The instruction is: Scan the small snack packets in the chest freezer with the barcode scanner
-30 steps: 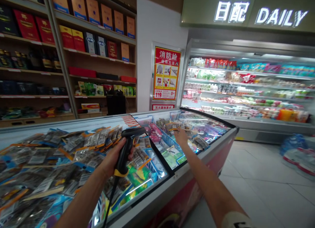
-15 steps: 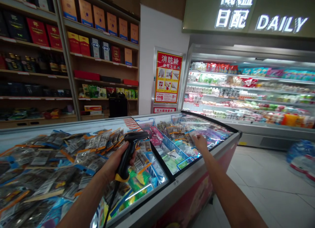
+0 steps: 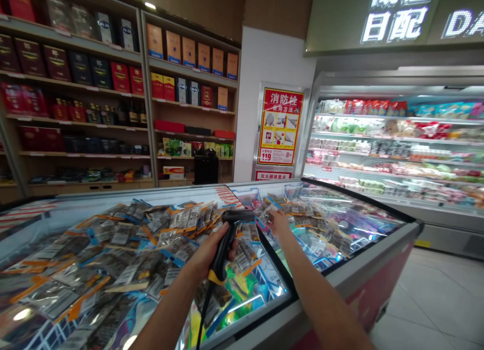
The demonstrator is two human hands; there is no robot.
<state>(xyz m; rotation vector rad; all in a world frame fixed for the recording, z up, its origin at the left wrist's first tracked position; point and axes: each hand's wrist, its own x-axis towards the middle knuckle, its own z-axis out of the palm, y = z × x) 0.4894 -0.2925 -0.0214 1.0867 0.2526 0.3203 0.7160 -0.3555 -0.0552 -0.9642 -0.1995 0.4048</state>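
My left hand is closed around the grip of a black barcode scanner with a yellow band, held over the glass lid of a chest freezer. Its cable hangs down beside my forearm. Many clear snack packets with orange and blue edges lie spread on the lid to the left. My right hand reaches forward onto a cluster of similar packets at the freezer's middle. Its fingers are curled down on them, but I cannot see whether they grip one.
Wooden shelves with boxed goods and bottles line the back wall. A red fire-safety poster hangs on the white pillar. An open refrigerated display runs along the right. Tiled floor shows at the lower right.
My view has swung left, shifting the freezer and shelves rightward. My right hand moved from the freezer's right part to packets near the middle. My left hand keeps the scanner.
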